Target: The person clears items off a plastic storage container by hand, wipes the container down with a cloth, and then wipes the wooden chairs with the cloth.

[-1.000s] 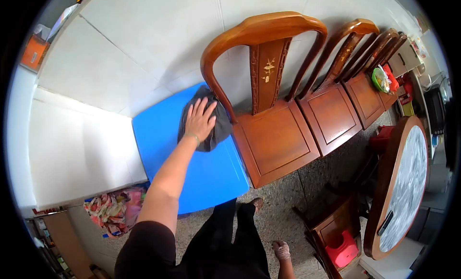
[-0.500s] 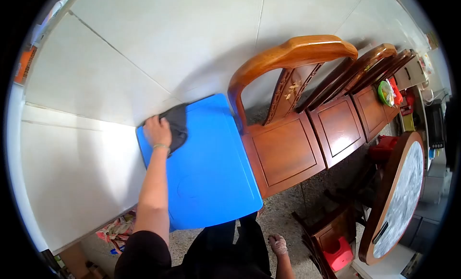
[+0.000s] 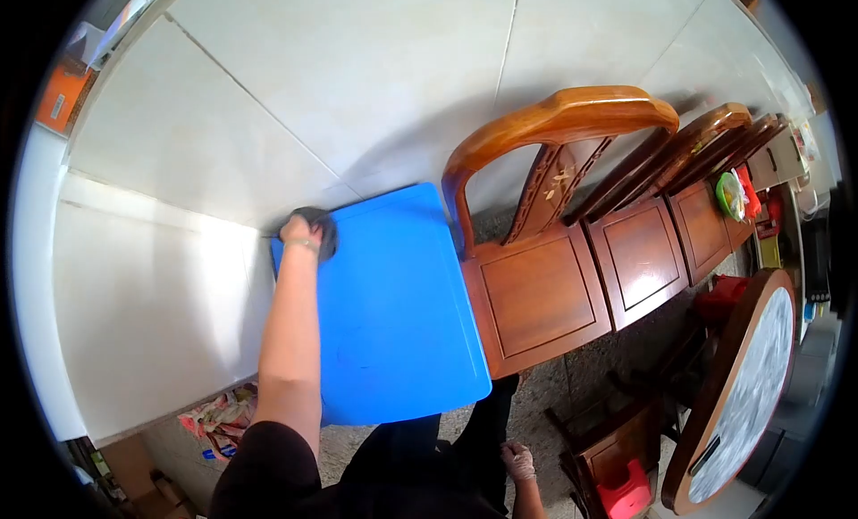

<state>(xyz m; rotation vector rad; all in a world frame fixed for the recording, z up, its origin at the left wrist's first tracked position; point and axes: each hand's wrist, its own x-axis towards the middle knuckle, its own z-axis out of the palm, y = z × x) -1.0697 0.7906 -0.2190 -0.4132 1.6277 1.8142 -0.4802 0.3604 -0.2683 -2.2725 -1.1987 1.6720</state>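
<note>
A blue flat-topped surface stands in the corner against the tiled wall. At its far left corner my left hand is closed on a dark grey cloth, bunched beside and behind the fingers. Low on the right, my right hand hangs over the floor beside my leg, wearing what looks like a thin clear glove. Its fingers look curled, and nothing can be made out in them.
Wooden chairs line the wall to the right. A green basket with bags sits on a far seat. An oval table stands at the right, near a red stool. Patterned fabric lies at lower left.
My left hand has moved left across the blue surface to its far corner with the cloth, which has gone from spread flat to bunched. The view has shifted, so the chairs appear further right and lower.
</note>
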